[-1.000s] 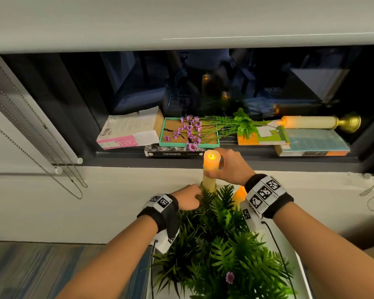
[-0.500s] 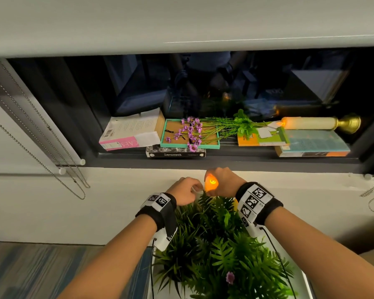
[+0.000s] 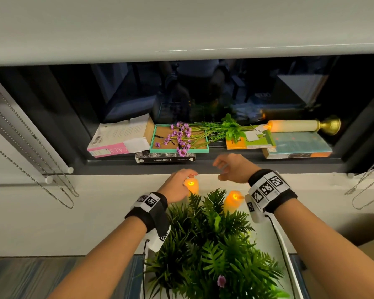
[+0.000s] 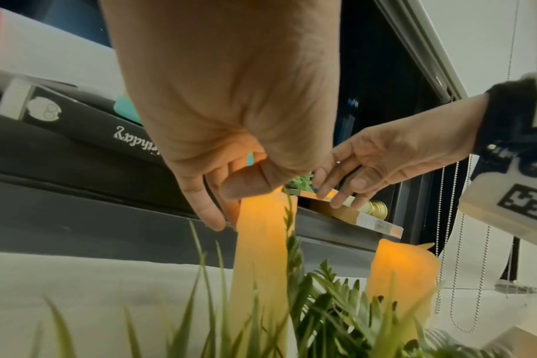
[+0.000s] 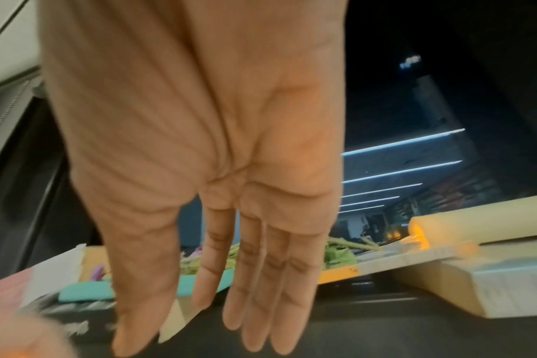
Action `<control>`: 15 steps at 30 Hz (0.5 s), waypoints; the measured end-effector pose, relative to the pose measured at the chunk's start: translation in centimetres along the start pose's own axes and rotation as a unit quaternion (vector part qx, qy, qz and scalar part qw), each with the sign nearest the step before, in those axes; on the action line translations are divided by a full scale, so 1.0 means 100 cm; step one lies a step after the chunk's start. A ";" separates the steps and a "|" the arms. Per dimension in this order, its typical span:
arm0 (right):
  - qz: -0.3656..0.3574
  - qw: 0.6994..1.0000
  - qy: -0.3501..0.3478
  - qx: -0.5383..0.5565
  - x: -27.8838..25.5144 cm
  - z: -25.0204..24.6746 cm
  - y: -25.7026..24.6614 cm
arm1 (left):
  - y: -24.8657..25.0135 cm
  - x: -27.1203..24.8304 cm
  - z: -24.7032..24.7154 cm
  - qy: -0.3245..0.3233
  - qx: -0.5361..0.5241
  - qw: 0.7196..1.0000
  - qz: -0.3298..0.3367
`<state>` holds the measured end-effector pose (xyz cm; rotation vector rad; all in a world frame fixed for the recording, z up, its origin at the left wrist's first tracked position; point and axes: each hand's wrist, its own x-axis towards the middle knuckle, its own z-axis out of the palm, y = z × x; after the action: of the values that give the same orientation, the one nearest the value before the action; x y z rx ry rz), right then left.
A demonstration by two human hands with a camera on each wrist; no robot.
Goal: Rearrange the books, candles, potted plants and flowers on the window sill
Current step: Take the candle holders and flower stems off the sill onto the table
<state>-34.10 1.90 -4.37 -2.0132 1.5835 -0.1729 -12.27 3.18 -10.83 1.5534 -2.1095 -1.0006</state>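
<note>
A lit cream candle stands upright behind the fern of a potted plant. My left hand grips its top, thumb over the rim. A shorter lit candle stands to its right. My right hand hovers open and empty just under the window sill. On the sill lie several books, purple flowers across a teal book, and a candle in a gold holder on its side.
A pink-and-white book lies at the sill's left, a black book under the teal one, an orange-green book and a pale blue book at the right. Blind chains hang on both sides. The plant stands on a white surface.
The candle came down from sill height to behind the fern. My right hand let go of it and rose toward the sill. My left hand shifted from its base to its top.
</note>
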 end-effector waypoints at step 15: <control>0.089 0.990 -0.108 0.026 -0.010 0.030 0.005 | 0.018 0.002 0.017 -0.085 0.025 0.994 0.060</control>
<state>-33.57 3.82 -6.91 -1.7751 1.5921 0.0697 -14.67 3.84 -10.80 1.3886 -2.3303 -1.0796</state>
